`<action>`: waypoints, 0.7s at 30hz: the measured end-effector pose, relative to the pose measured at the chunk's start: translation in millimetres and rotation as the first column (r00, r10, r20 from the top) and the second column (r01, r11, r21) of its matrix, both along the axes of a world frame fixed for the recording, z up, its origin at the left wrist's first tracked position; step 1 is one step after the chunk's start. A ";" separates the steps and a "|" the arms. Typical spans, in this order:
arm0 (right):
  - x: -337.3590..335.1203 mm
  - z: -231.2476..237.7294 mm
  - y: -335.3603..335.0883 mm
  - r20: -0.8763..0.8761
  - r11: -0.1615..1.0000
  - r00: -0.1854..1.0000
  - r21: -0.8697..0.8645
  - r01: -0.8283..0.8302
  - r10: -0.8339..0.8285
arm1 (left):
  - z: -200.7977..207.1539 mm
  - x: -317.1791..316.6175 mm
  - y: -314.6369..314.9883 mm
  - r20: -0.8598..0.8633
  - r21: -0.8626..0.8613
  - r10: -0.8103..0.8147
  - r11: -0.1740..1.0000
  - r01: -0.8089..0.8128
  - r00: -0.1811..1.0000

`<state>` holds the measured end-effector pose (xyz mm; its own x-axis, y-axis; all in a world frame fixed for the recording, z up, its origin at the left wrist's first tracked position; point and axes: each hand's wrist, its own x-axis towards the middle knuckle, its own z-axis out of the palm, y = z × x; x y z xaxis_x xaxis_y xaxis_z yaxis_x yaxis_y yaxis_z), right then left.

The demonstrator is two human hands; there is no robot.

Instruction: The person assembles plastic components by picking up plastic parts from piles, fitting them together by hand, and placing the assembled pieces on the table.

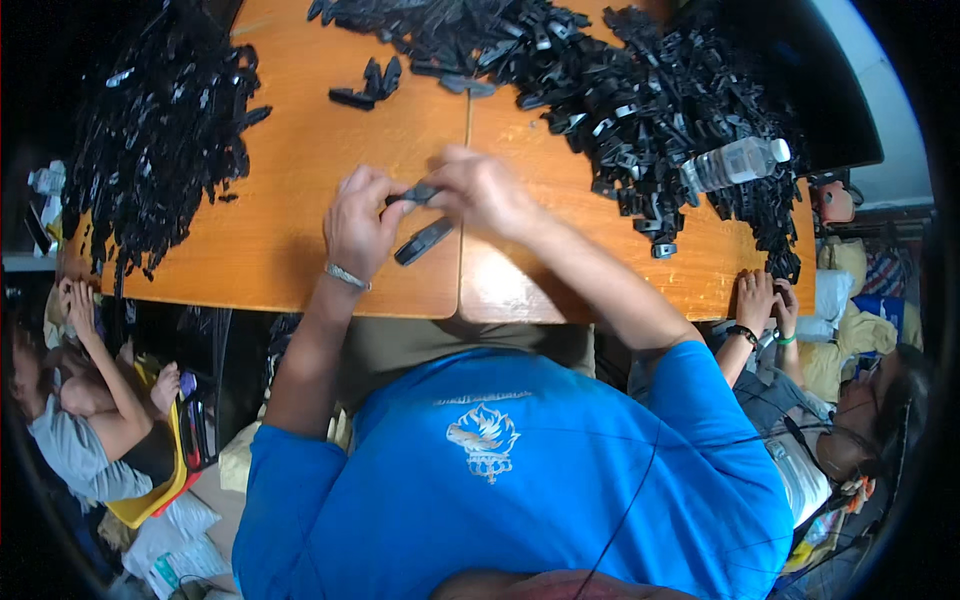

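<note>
Over the middle of the orange wooden table, my left hand [358, 218] grips a small black plastic part [405, 195] between thumb and fingers. My right hand [485, 192], slightly blurred, pinches the other end of the same part, which looks greyer there. Just below my fingers a second black plastic part [424, 241] lies on the table, long and narrow. What exactly these parts are I cannot make out. A few loose black parts [368, 85] sit farther off, up the table.
A large heap of black strips [160, 140] covers the table's left side. Another heap of black plastic pieces [640, 110] spreads across the far right, with a clear plastic bottle [735, 165] lying on it. Two people sit at the left and right edges, a co-worker's hands [762, 302] at the table's right corner.
</note>
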<state>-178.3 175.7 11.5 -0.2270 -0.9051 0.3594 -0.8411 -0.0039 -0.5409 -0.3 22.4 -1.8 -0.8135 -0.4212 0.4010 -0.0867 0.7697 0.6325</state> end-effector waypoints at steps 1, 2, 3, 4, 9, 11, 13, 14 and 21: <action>5.9 -5.2 -6.4 -0.009 0.999 1.000 -0.036 0.019 -0.019 | -7.8 1.5 2.4 0.007 0.059 0.004 0.998 -0.004 1.000; 7.7 -7.0 -14.1 -0.005 0.999 1.000 -0.039 0.007 -0.007 | -9.7 2.5 -0.3 0.014 0.112 0.017 0.994 -0.018 1.000; 8.5 -5.2 -14.0 0.002 0.999 1.000 -0.036 0.005 -0.005 | -7.0 1.6 0.4 0.001 0.103 0.005 0.995 -0.006 1.000; 6.3 -2.3 -10.7 -0.011 0.999 1.000 -0.046 0.016 -0.016 | -4.3 0.0 1.1 0.018 0.149 -0.002 0.989 -0.001 1.000; -1.5 5.9 14.1 0.080 0.989 0.993 0.110 -0.097 0.088 | 16.5 -0.8 -35.5 0.246 0.323 -0.414 0.888 0.329 0.876; -23.0 10.2 31.8 0.065 0.999 0.998 0.050 0.010 -0.013 | 23.9 -15.0 -43.0 0.259 0.331 -0.374 0.900 0.282 0.890; -47.1 20.7 46.1 -0.080 0.951 0.952 0.070 0.300 -0.294 | 29.2 -38.4 -44.8 0.268 0.343 -0.329 0.911 0.230 0.905; -56.5 23.8 47.0 -0.130 0.915 0.911 0.052 0.400 -0.391 | 33.0 -57.3 -38.3 0.227 0.181 -0.195 0.971 0.155 0.954; -92.8 24.3 23.3 -0.395 0.744 0.696 0.043 0.666 -0.600 | 9.6 -156.4 -20.8 0.119 -0.243 -0.067 0.965 0.095 0.991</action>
<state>-271.1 199.0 35.8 -0.6647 -0.6428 0.3808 -0.7327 0.6603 -0.1644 -156.6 1.6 7.7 -0.8853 -0.2510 0.3915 -0.0753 0.9081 0.4119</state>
